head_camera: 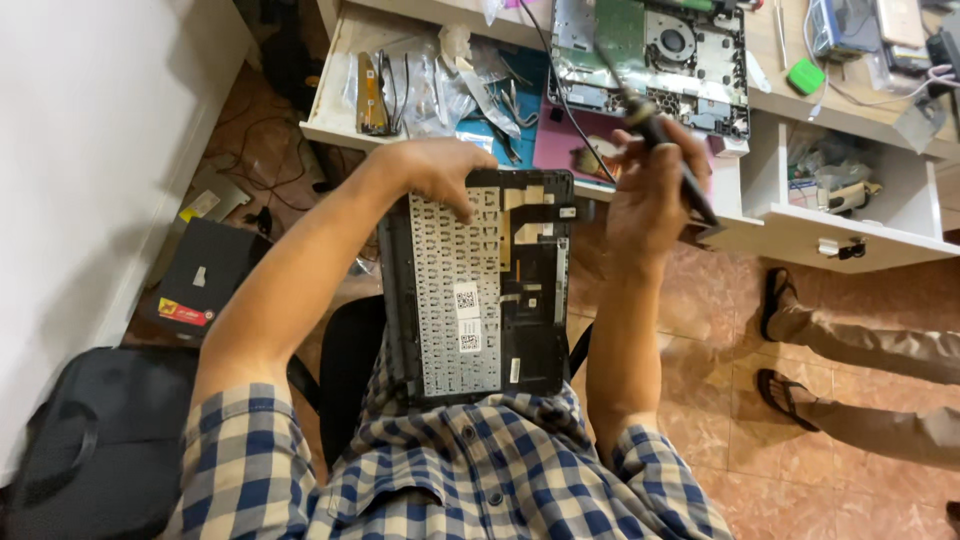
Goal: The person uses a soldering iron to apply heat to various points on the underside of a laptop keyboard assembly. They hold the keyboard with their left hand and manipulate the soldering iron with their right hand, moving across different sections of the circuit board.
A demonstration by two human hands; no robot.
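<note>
A left hand [440, 170] is gripping the top edge of a laptop keyboard panel [478, 290], likely thin, stiff and fragile; the right hand [648, 185] is clutching a soldering iron [668, 150].

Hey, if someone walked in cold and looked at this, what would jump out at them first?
Probably the black laptop keyboard panel, turned underside up at the centre against the person's checked shirt, with the left hand gripping its top edge. Next, the right hand holding a dark corded tool just above it. Behind, an opened laptop base with a fan lies on the cluttered desk.
</note>
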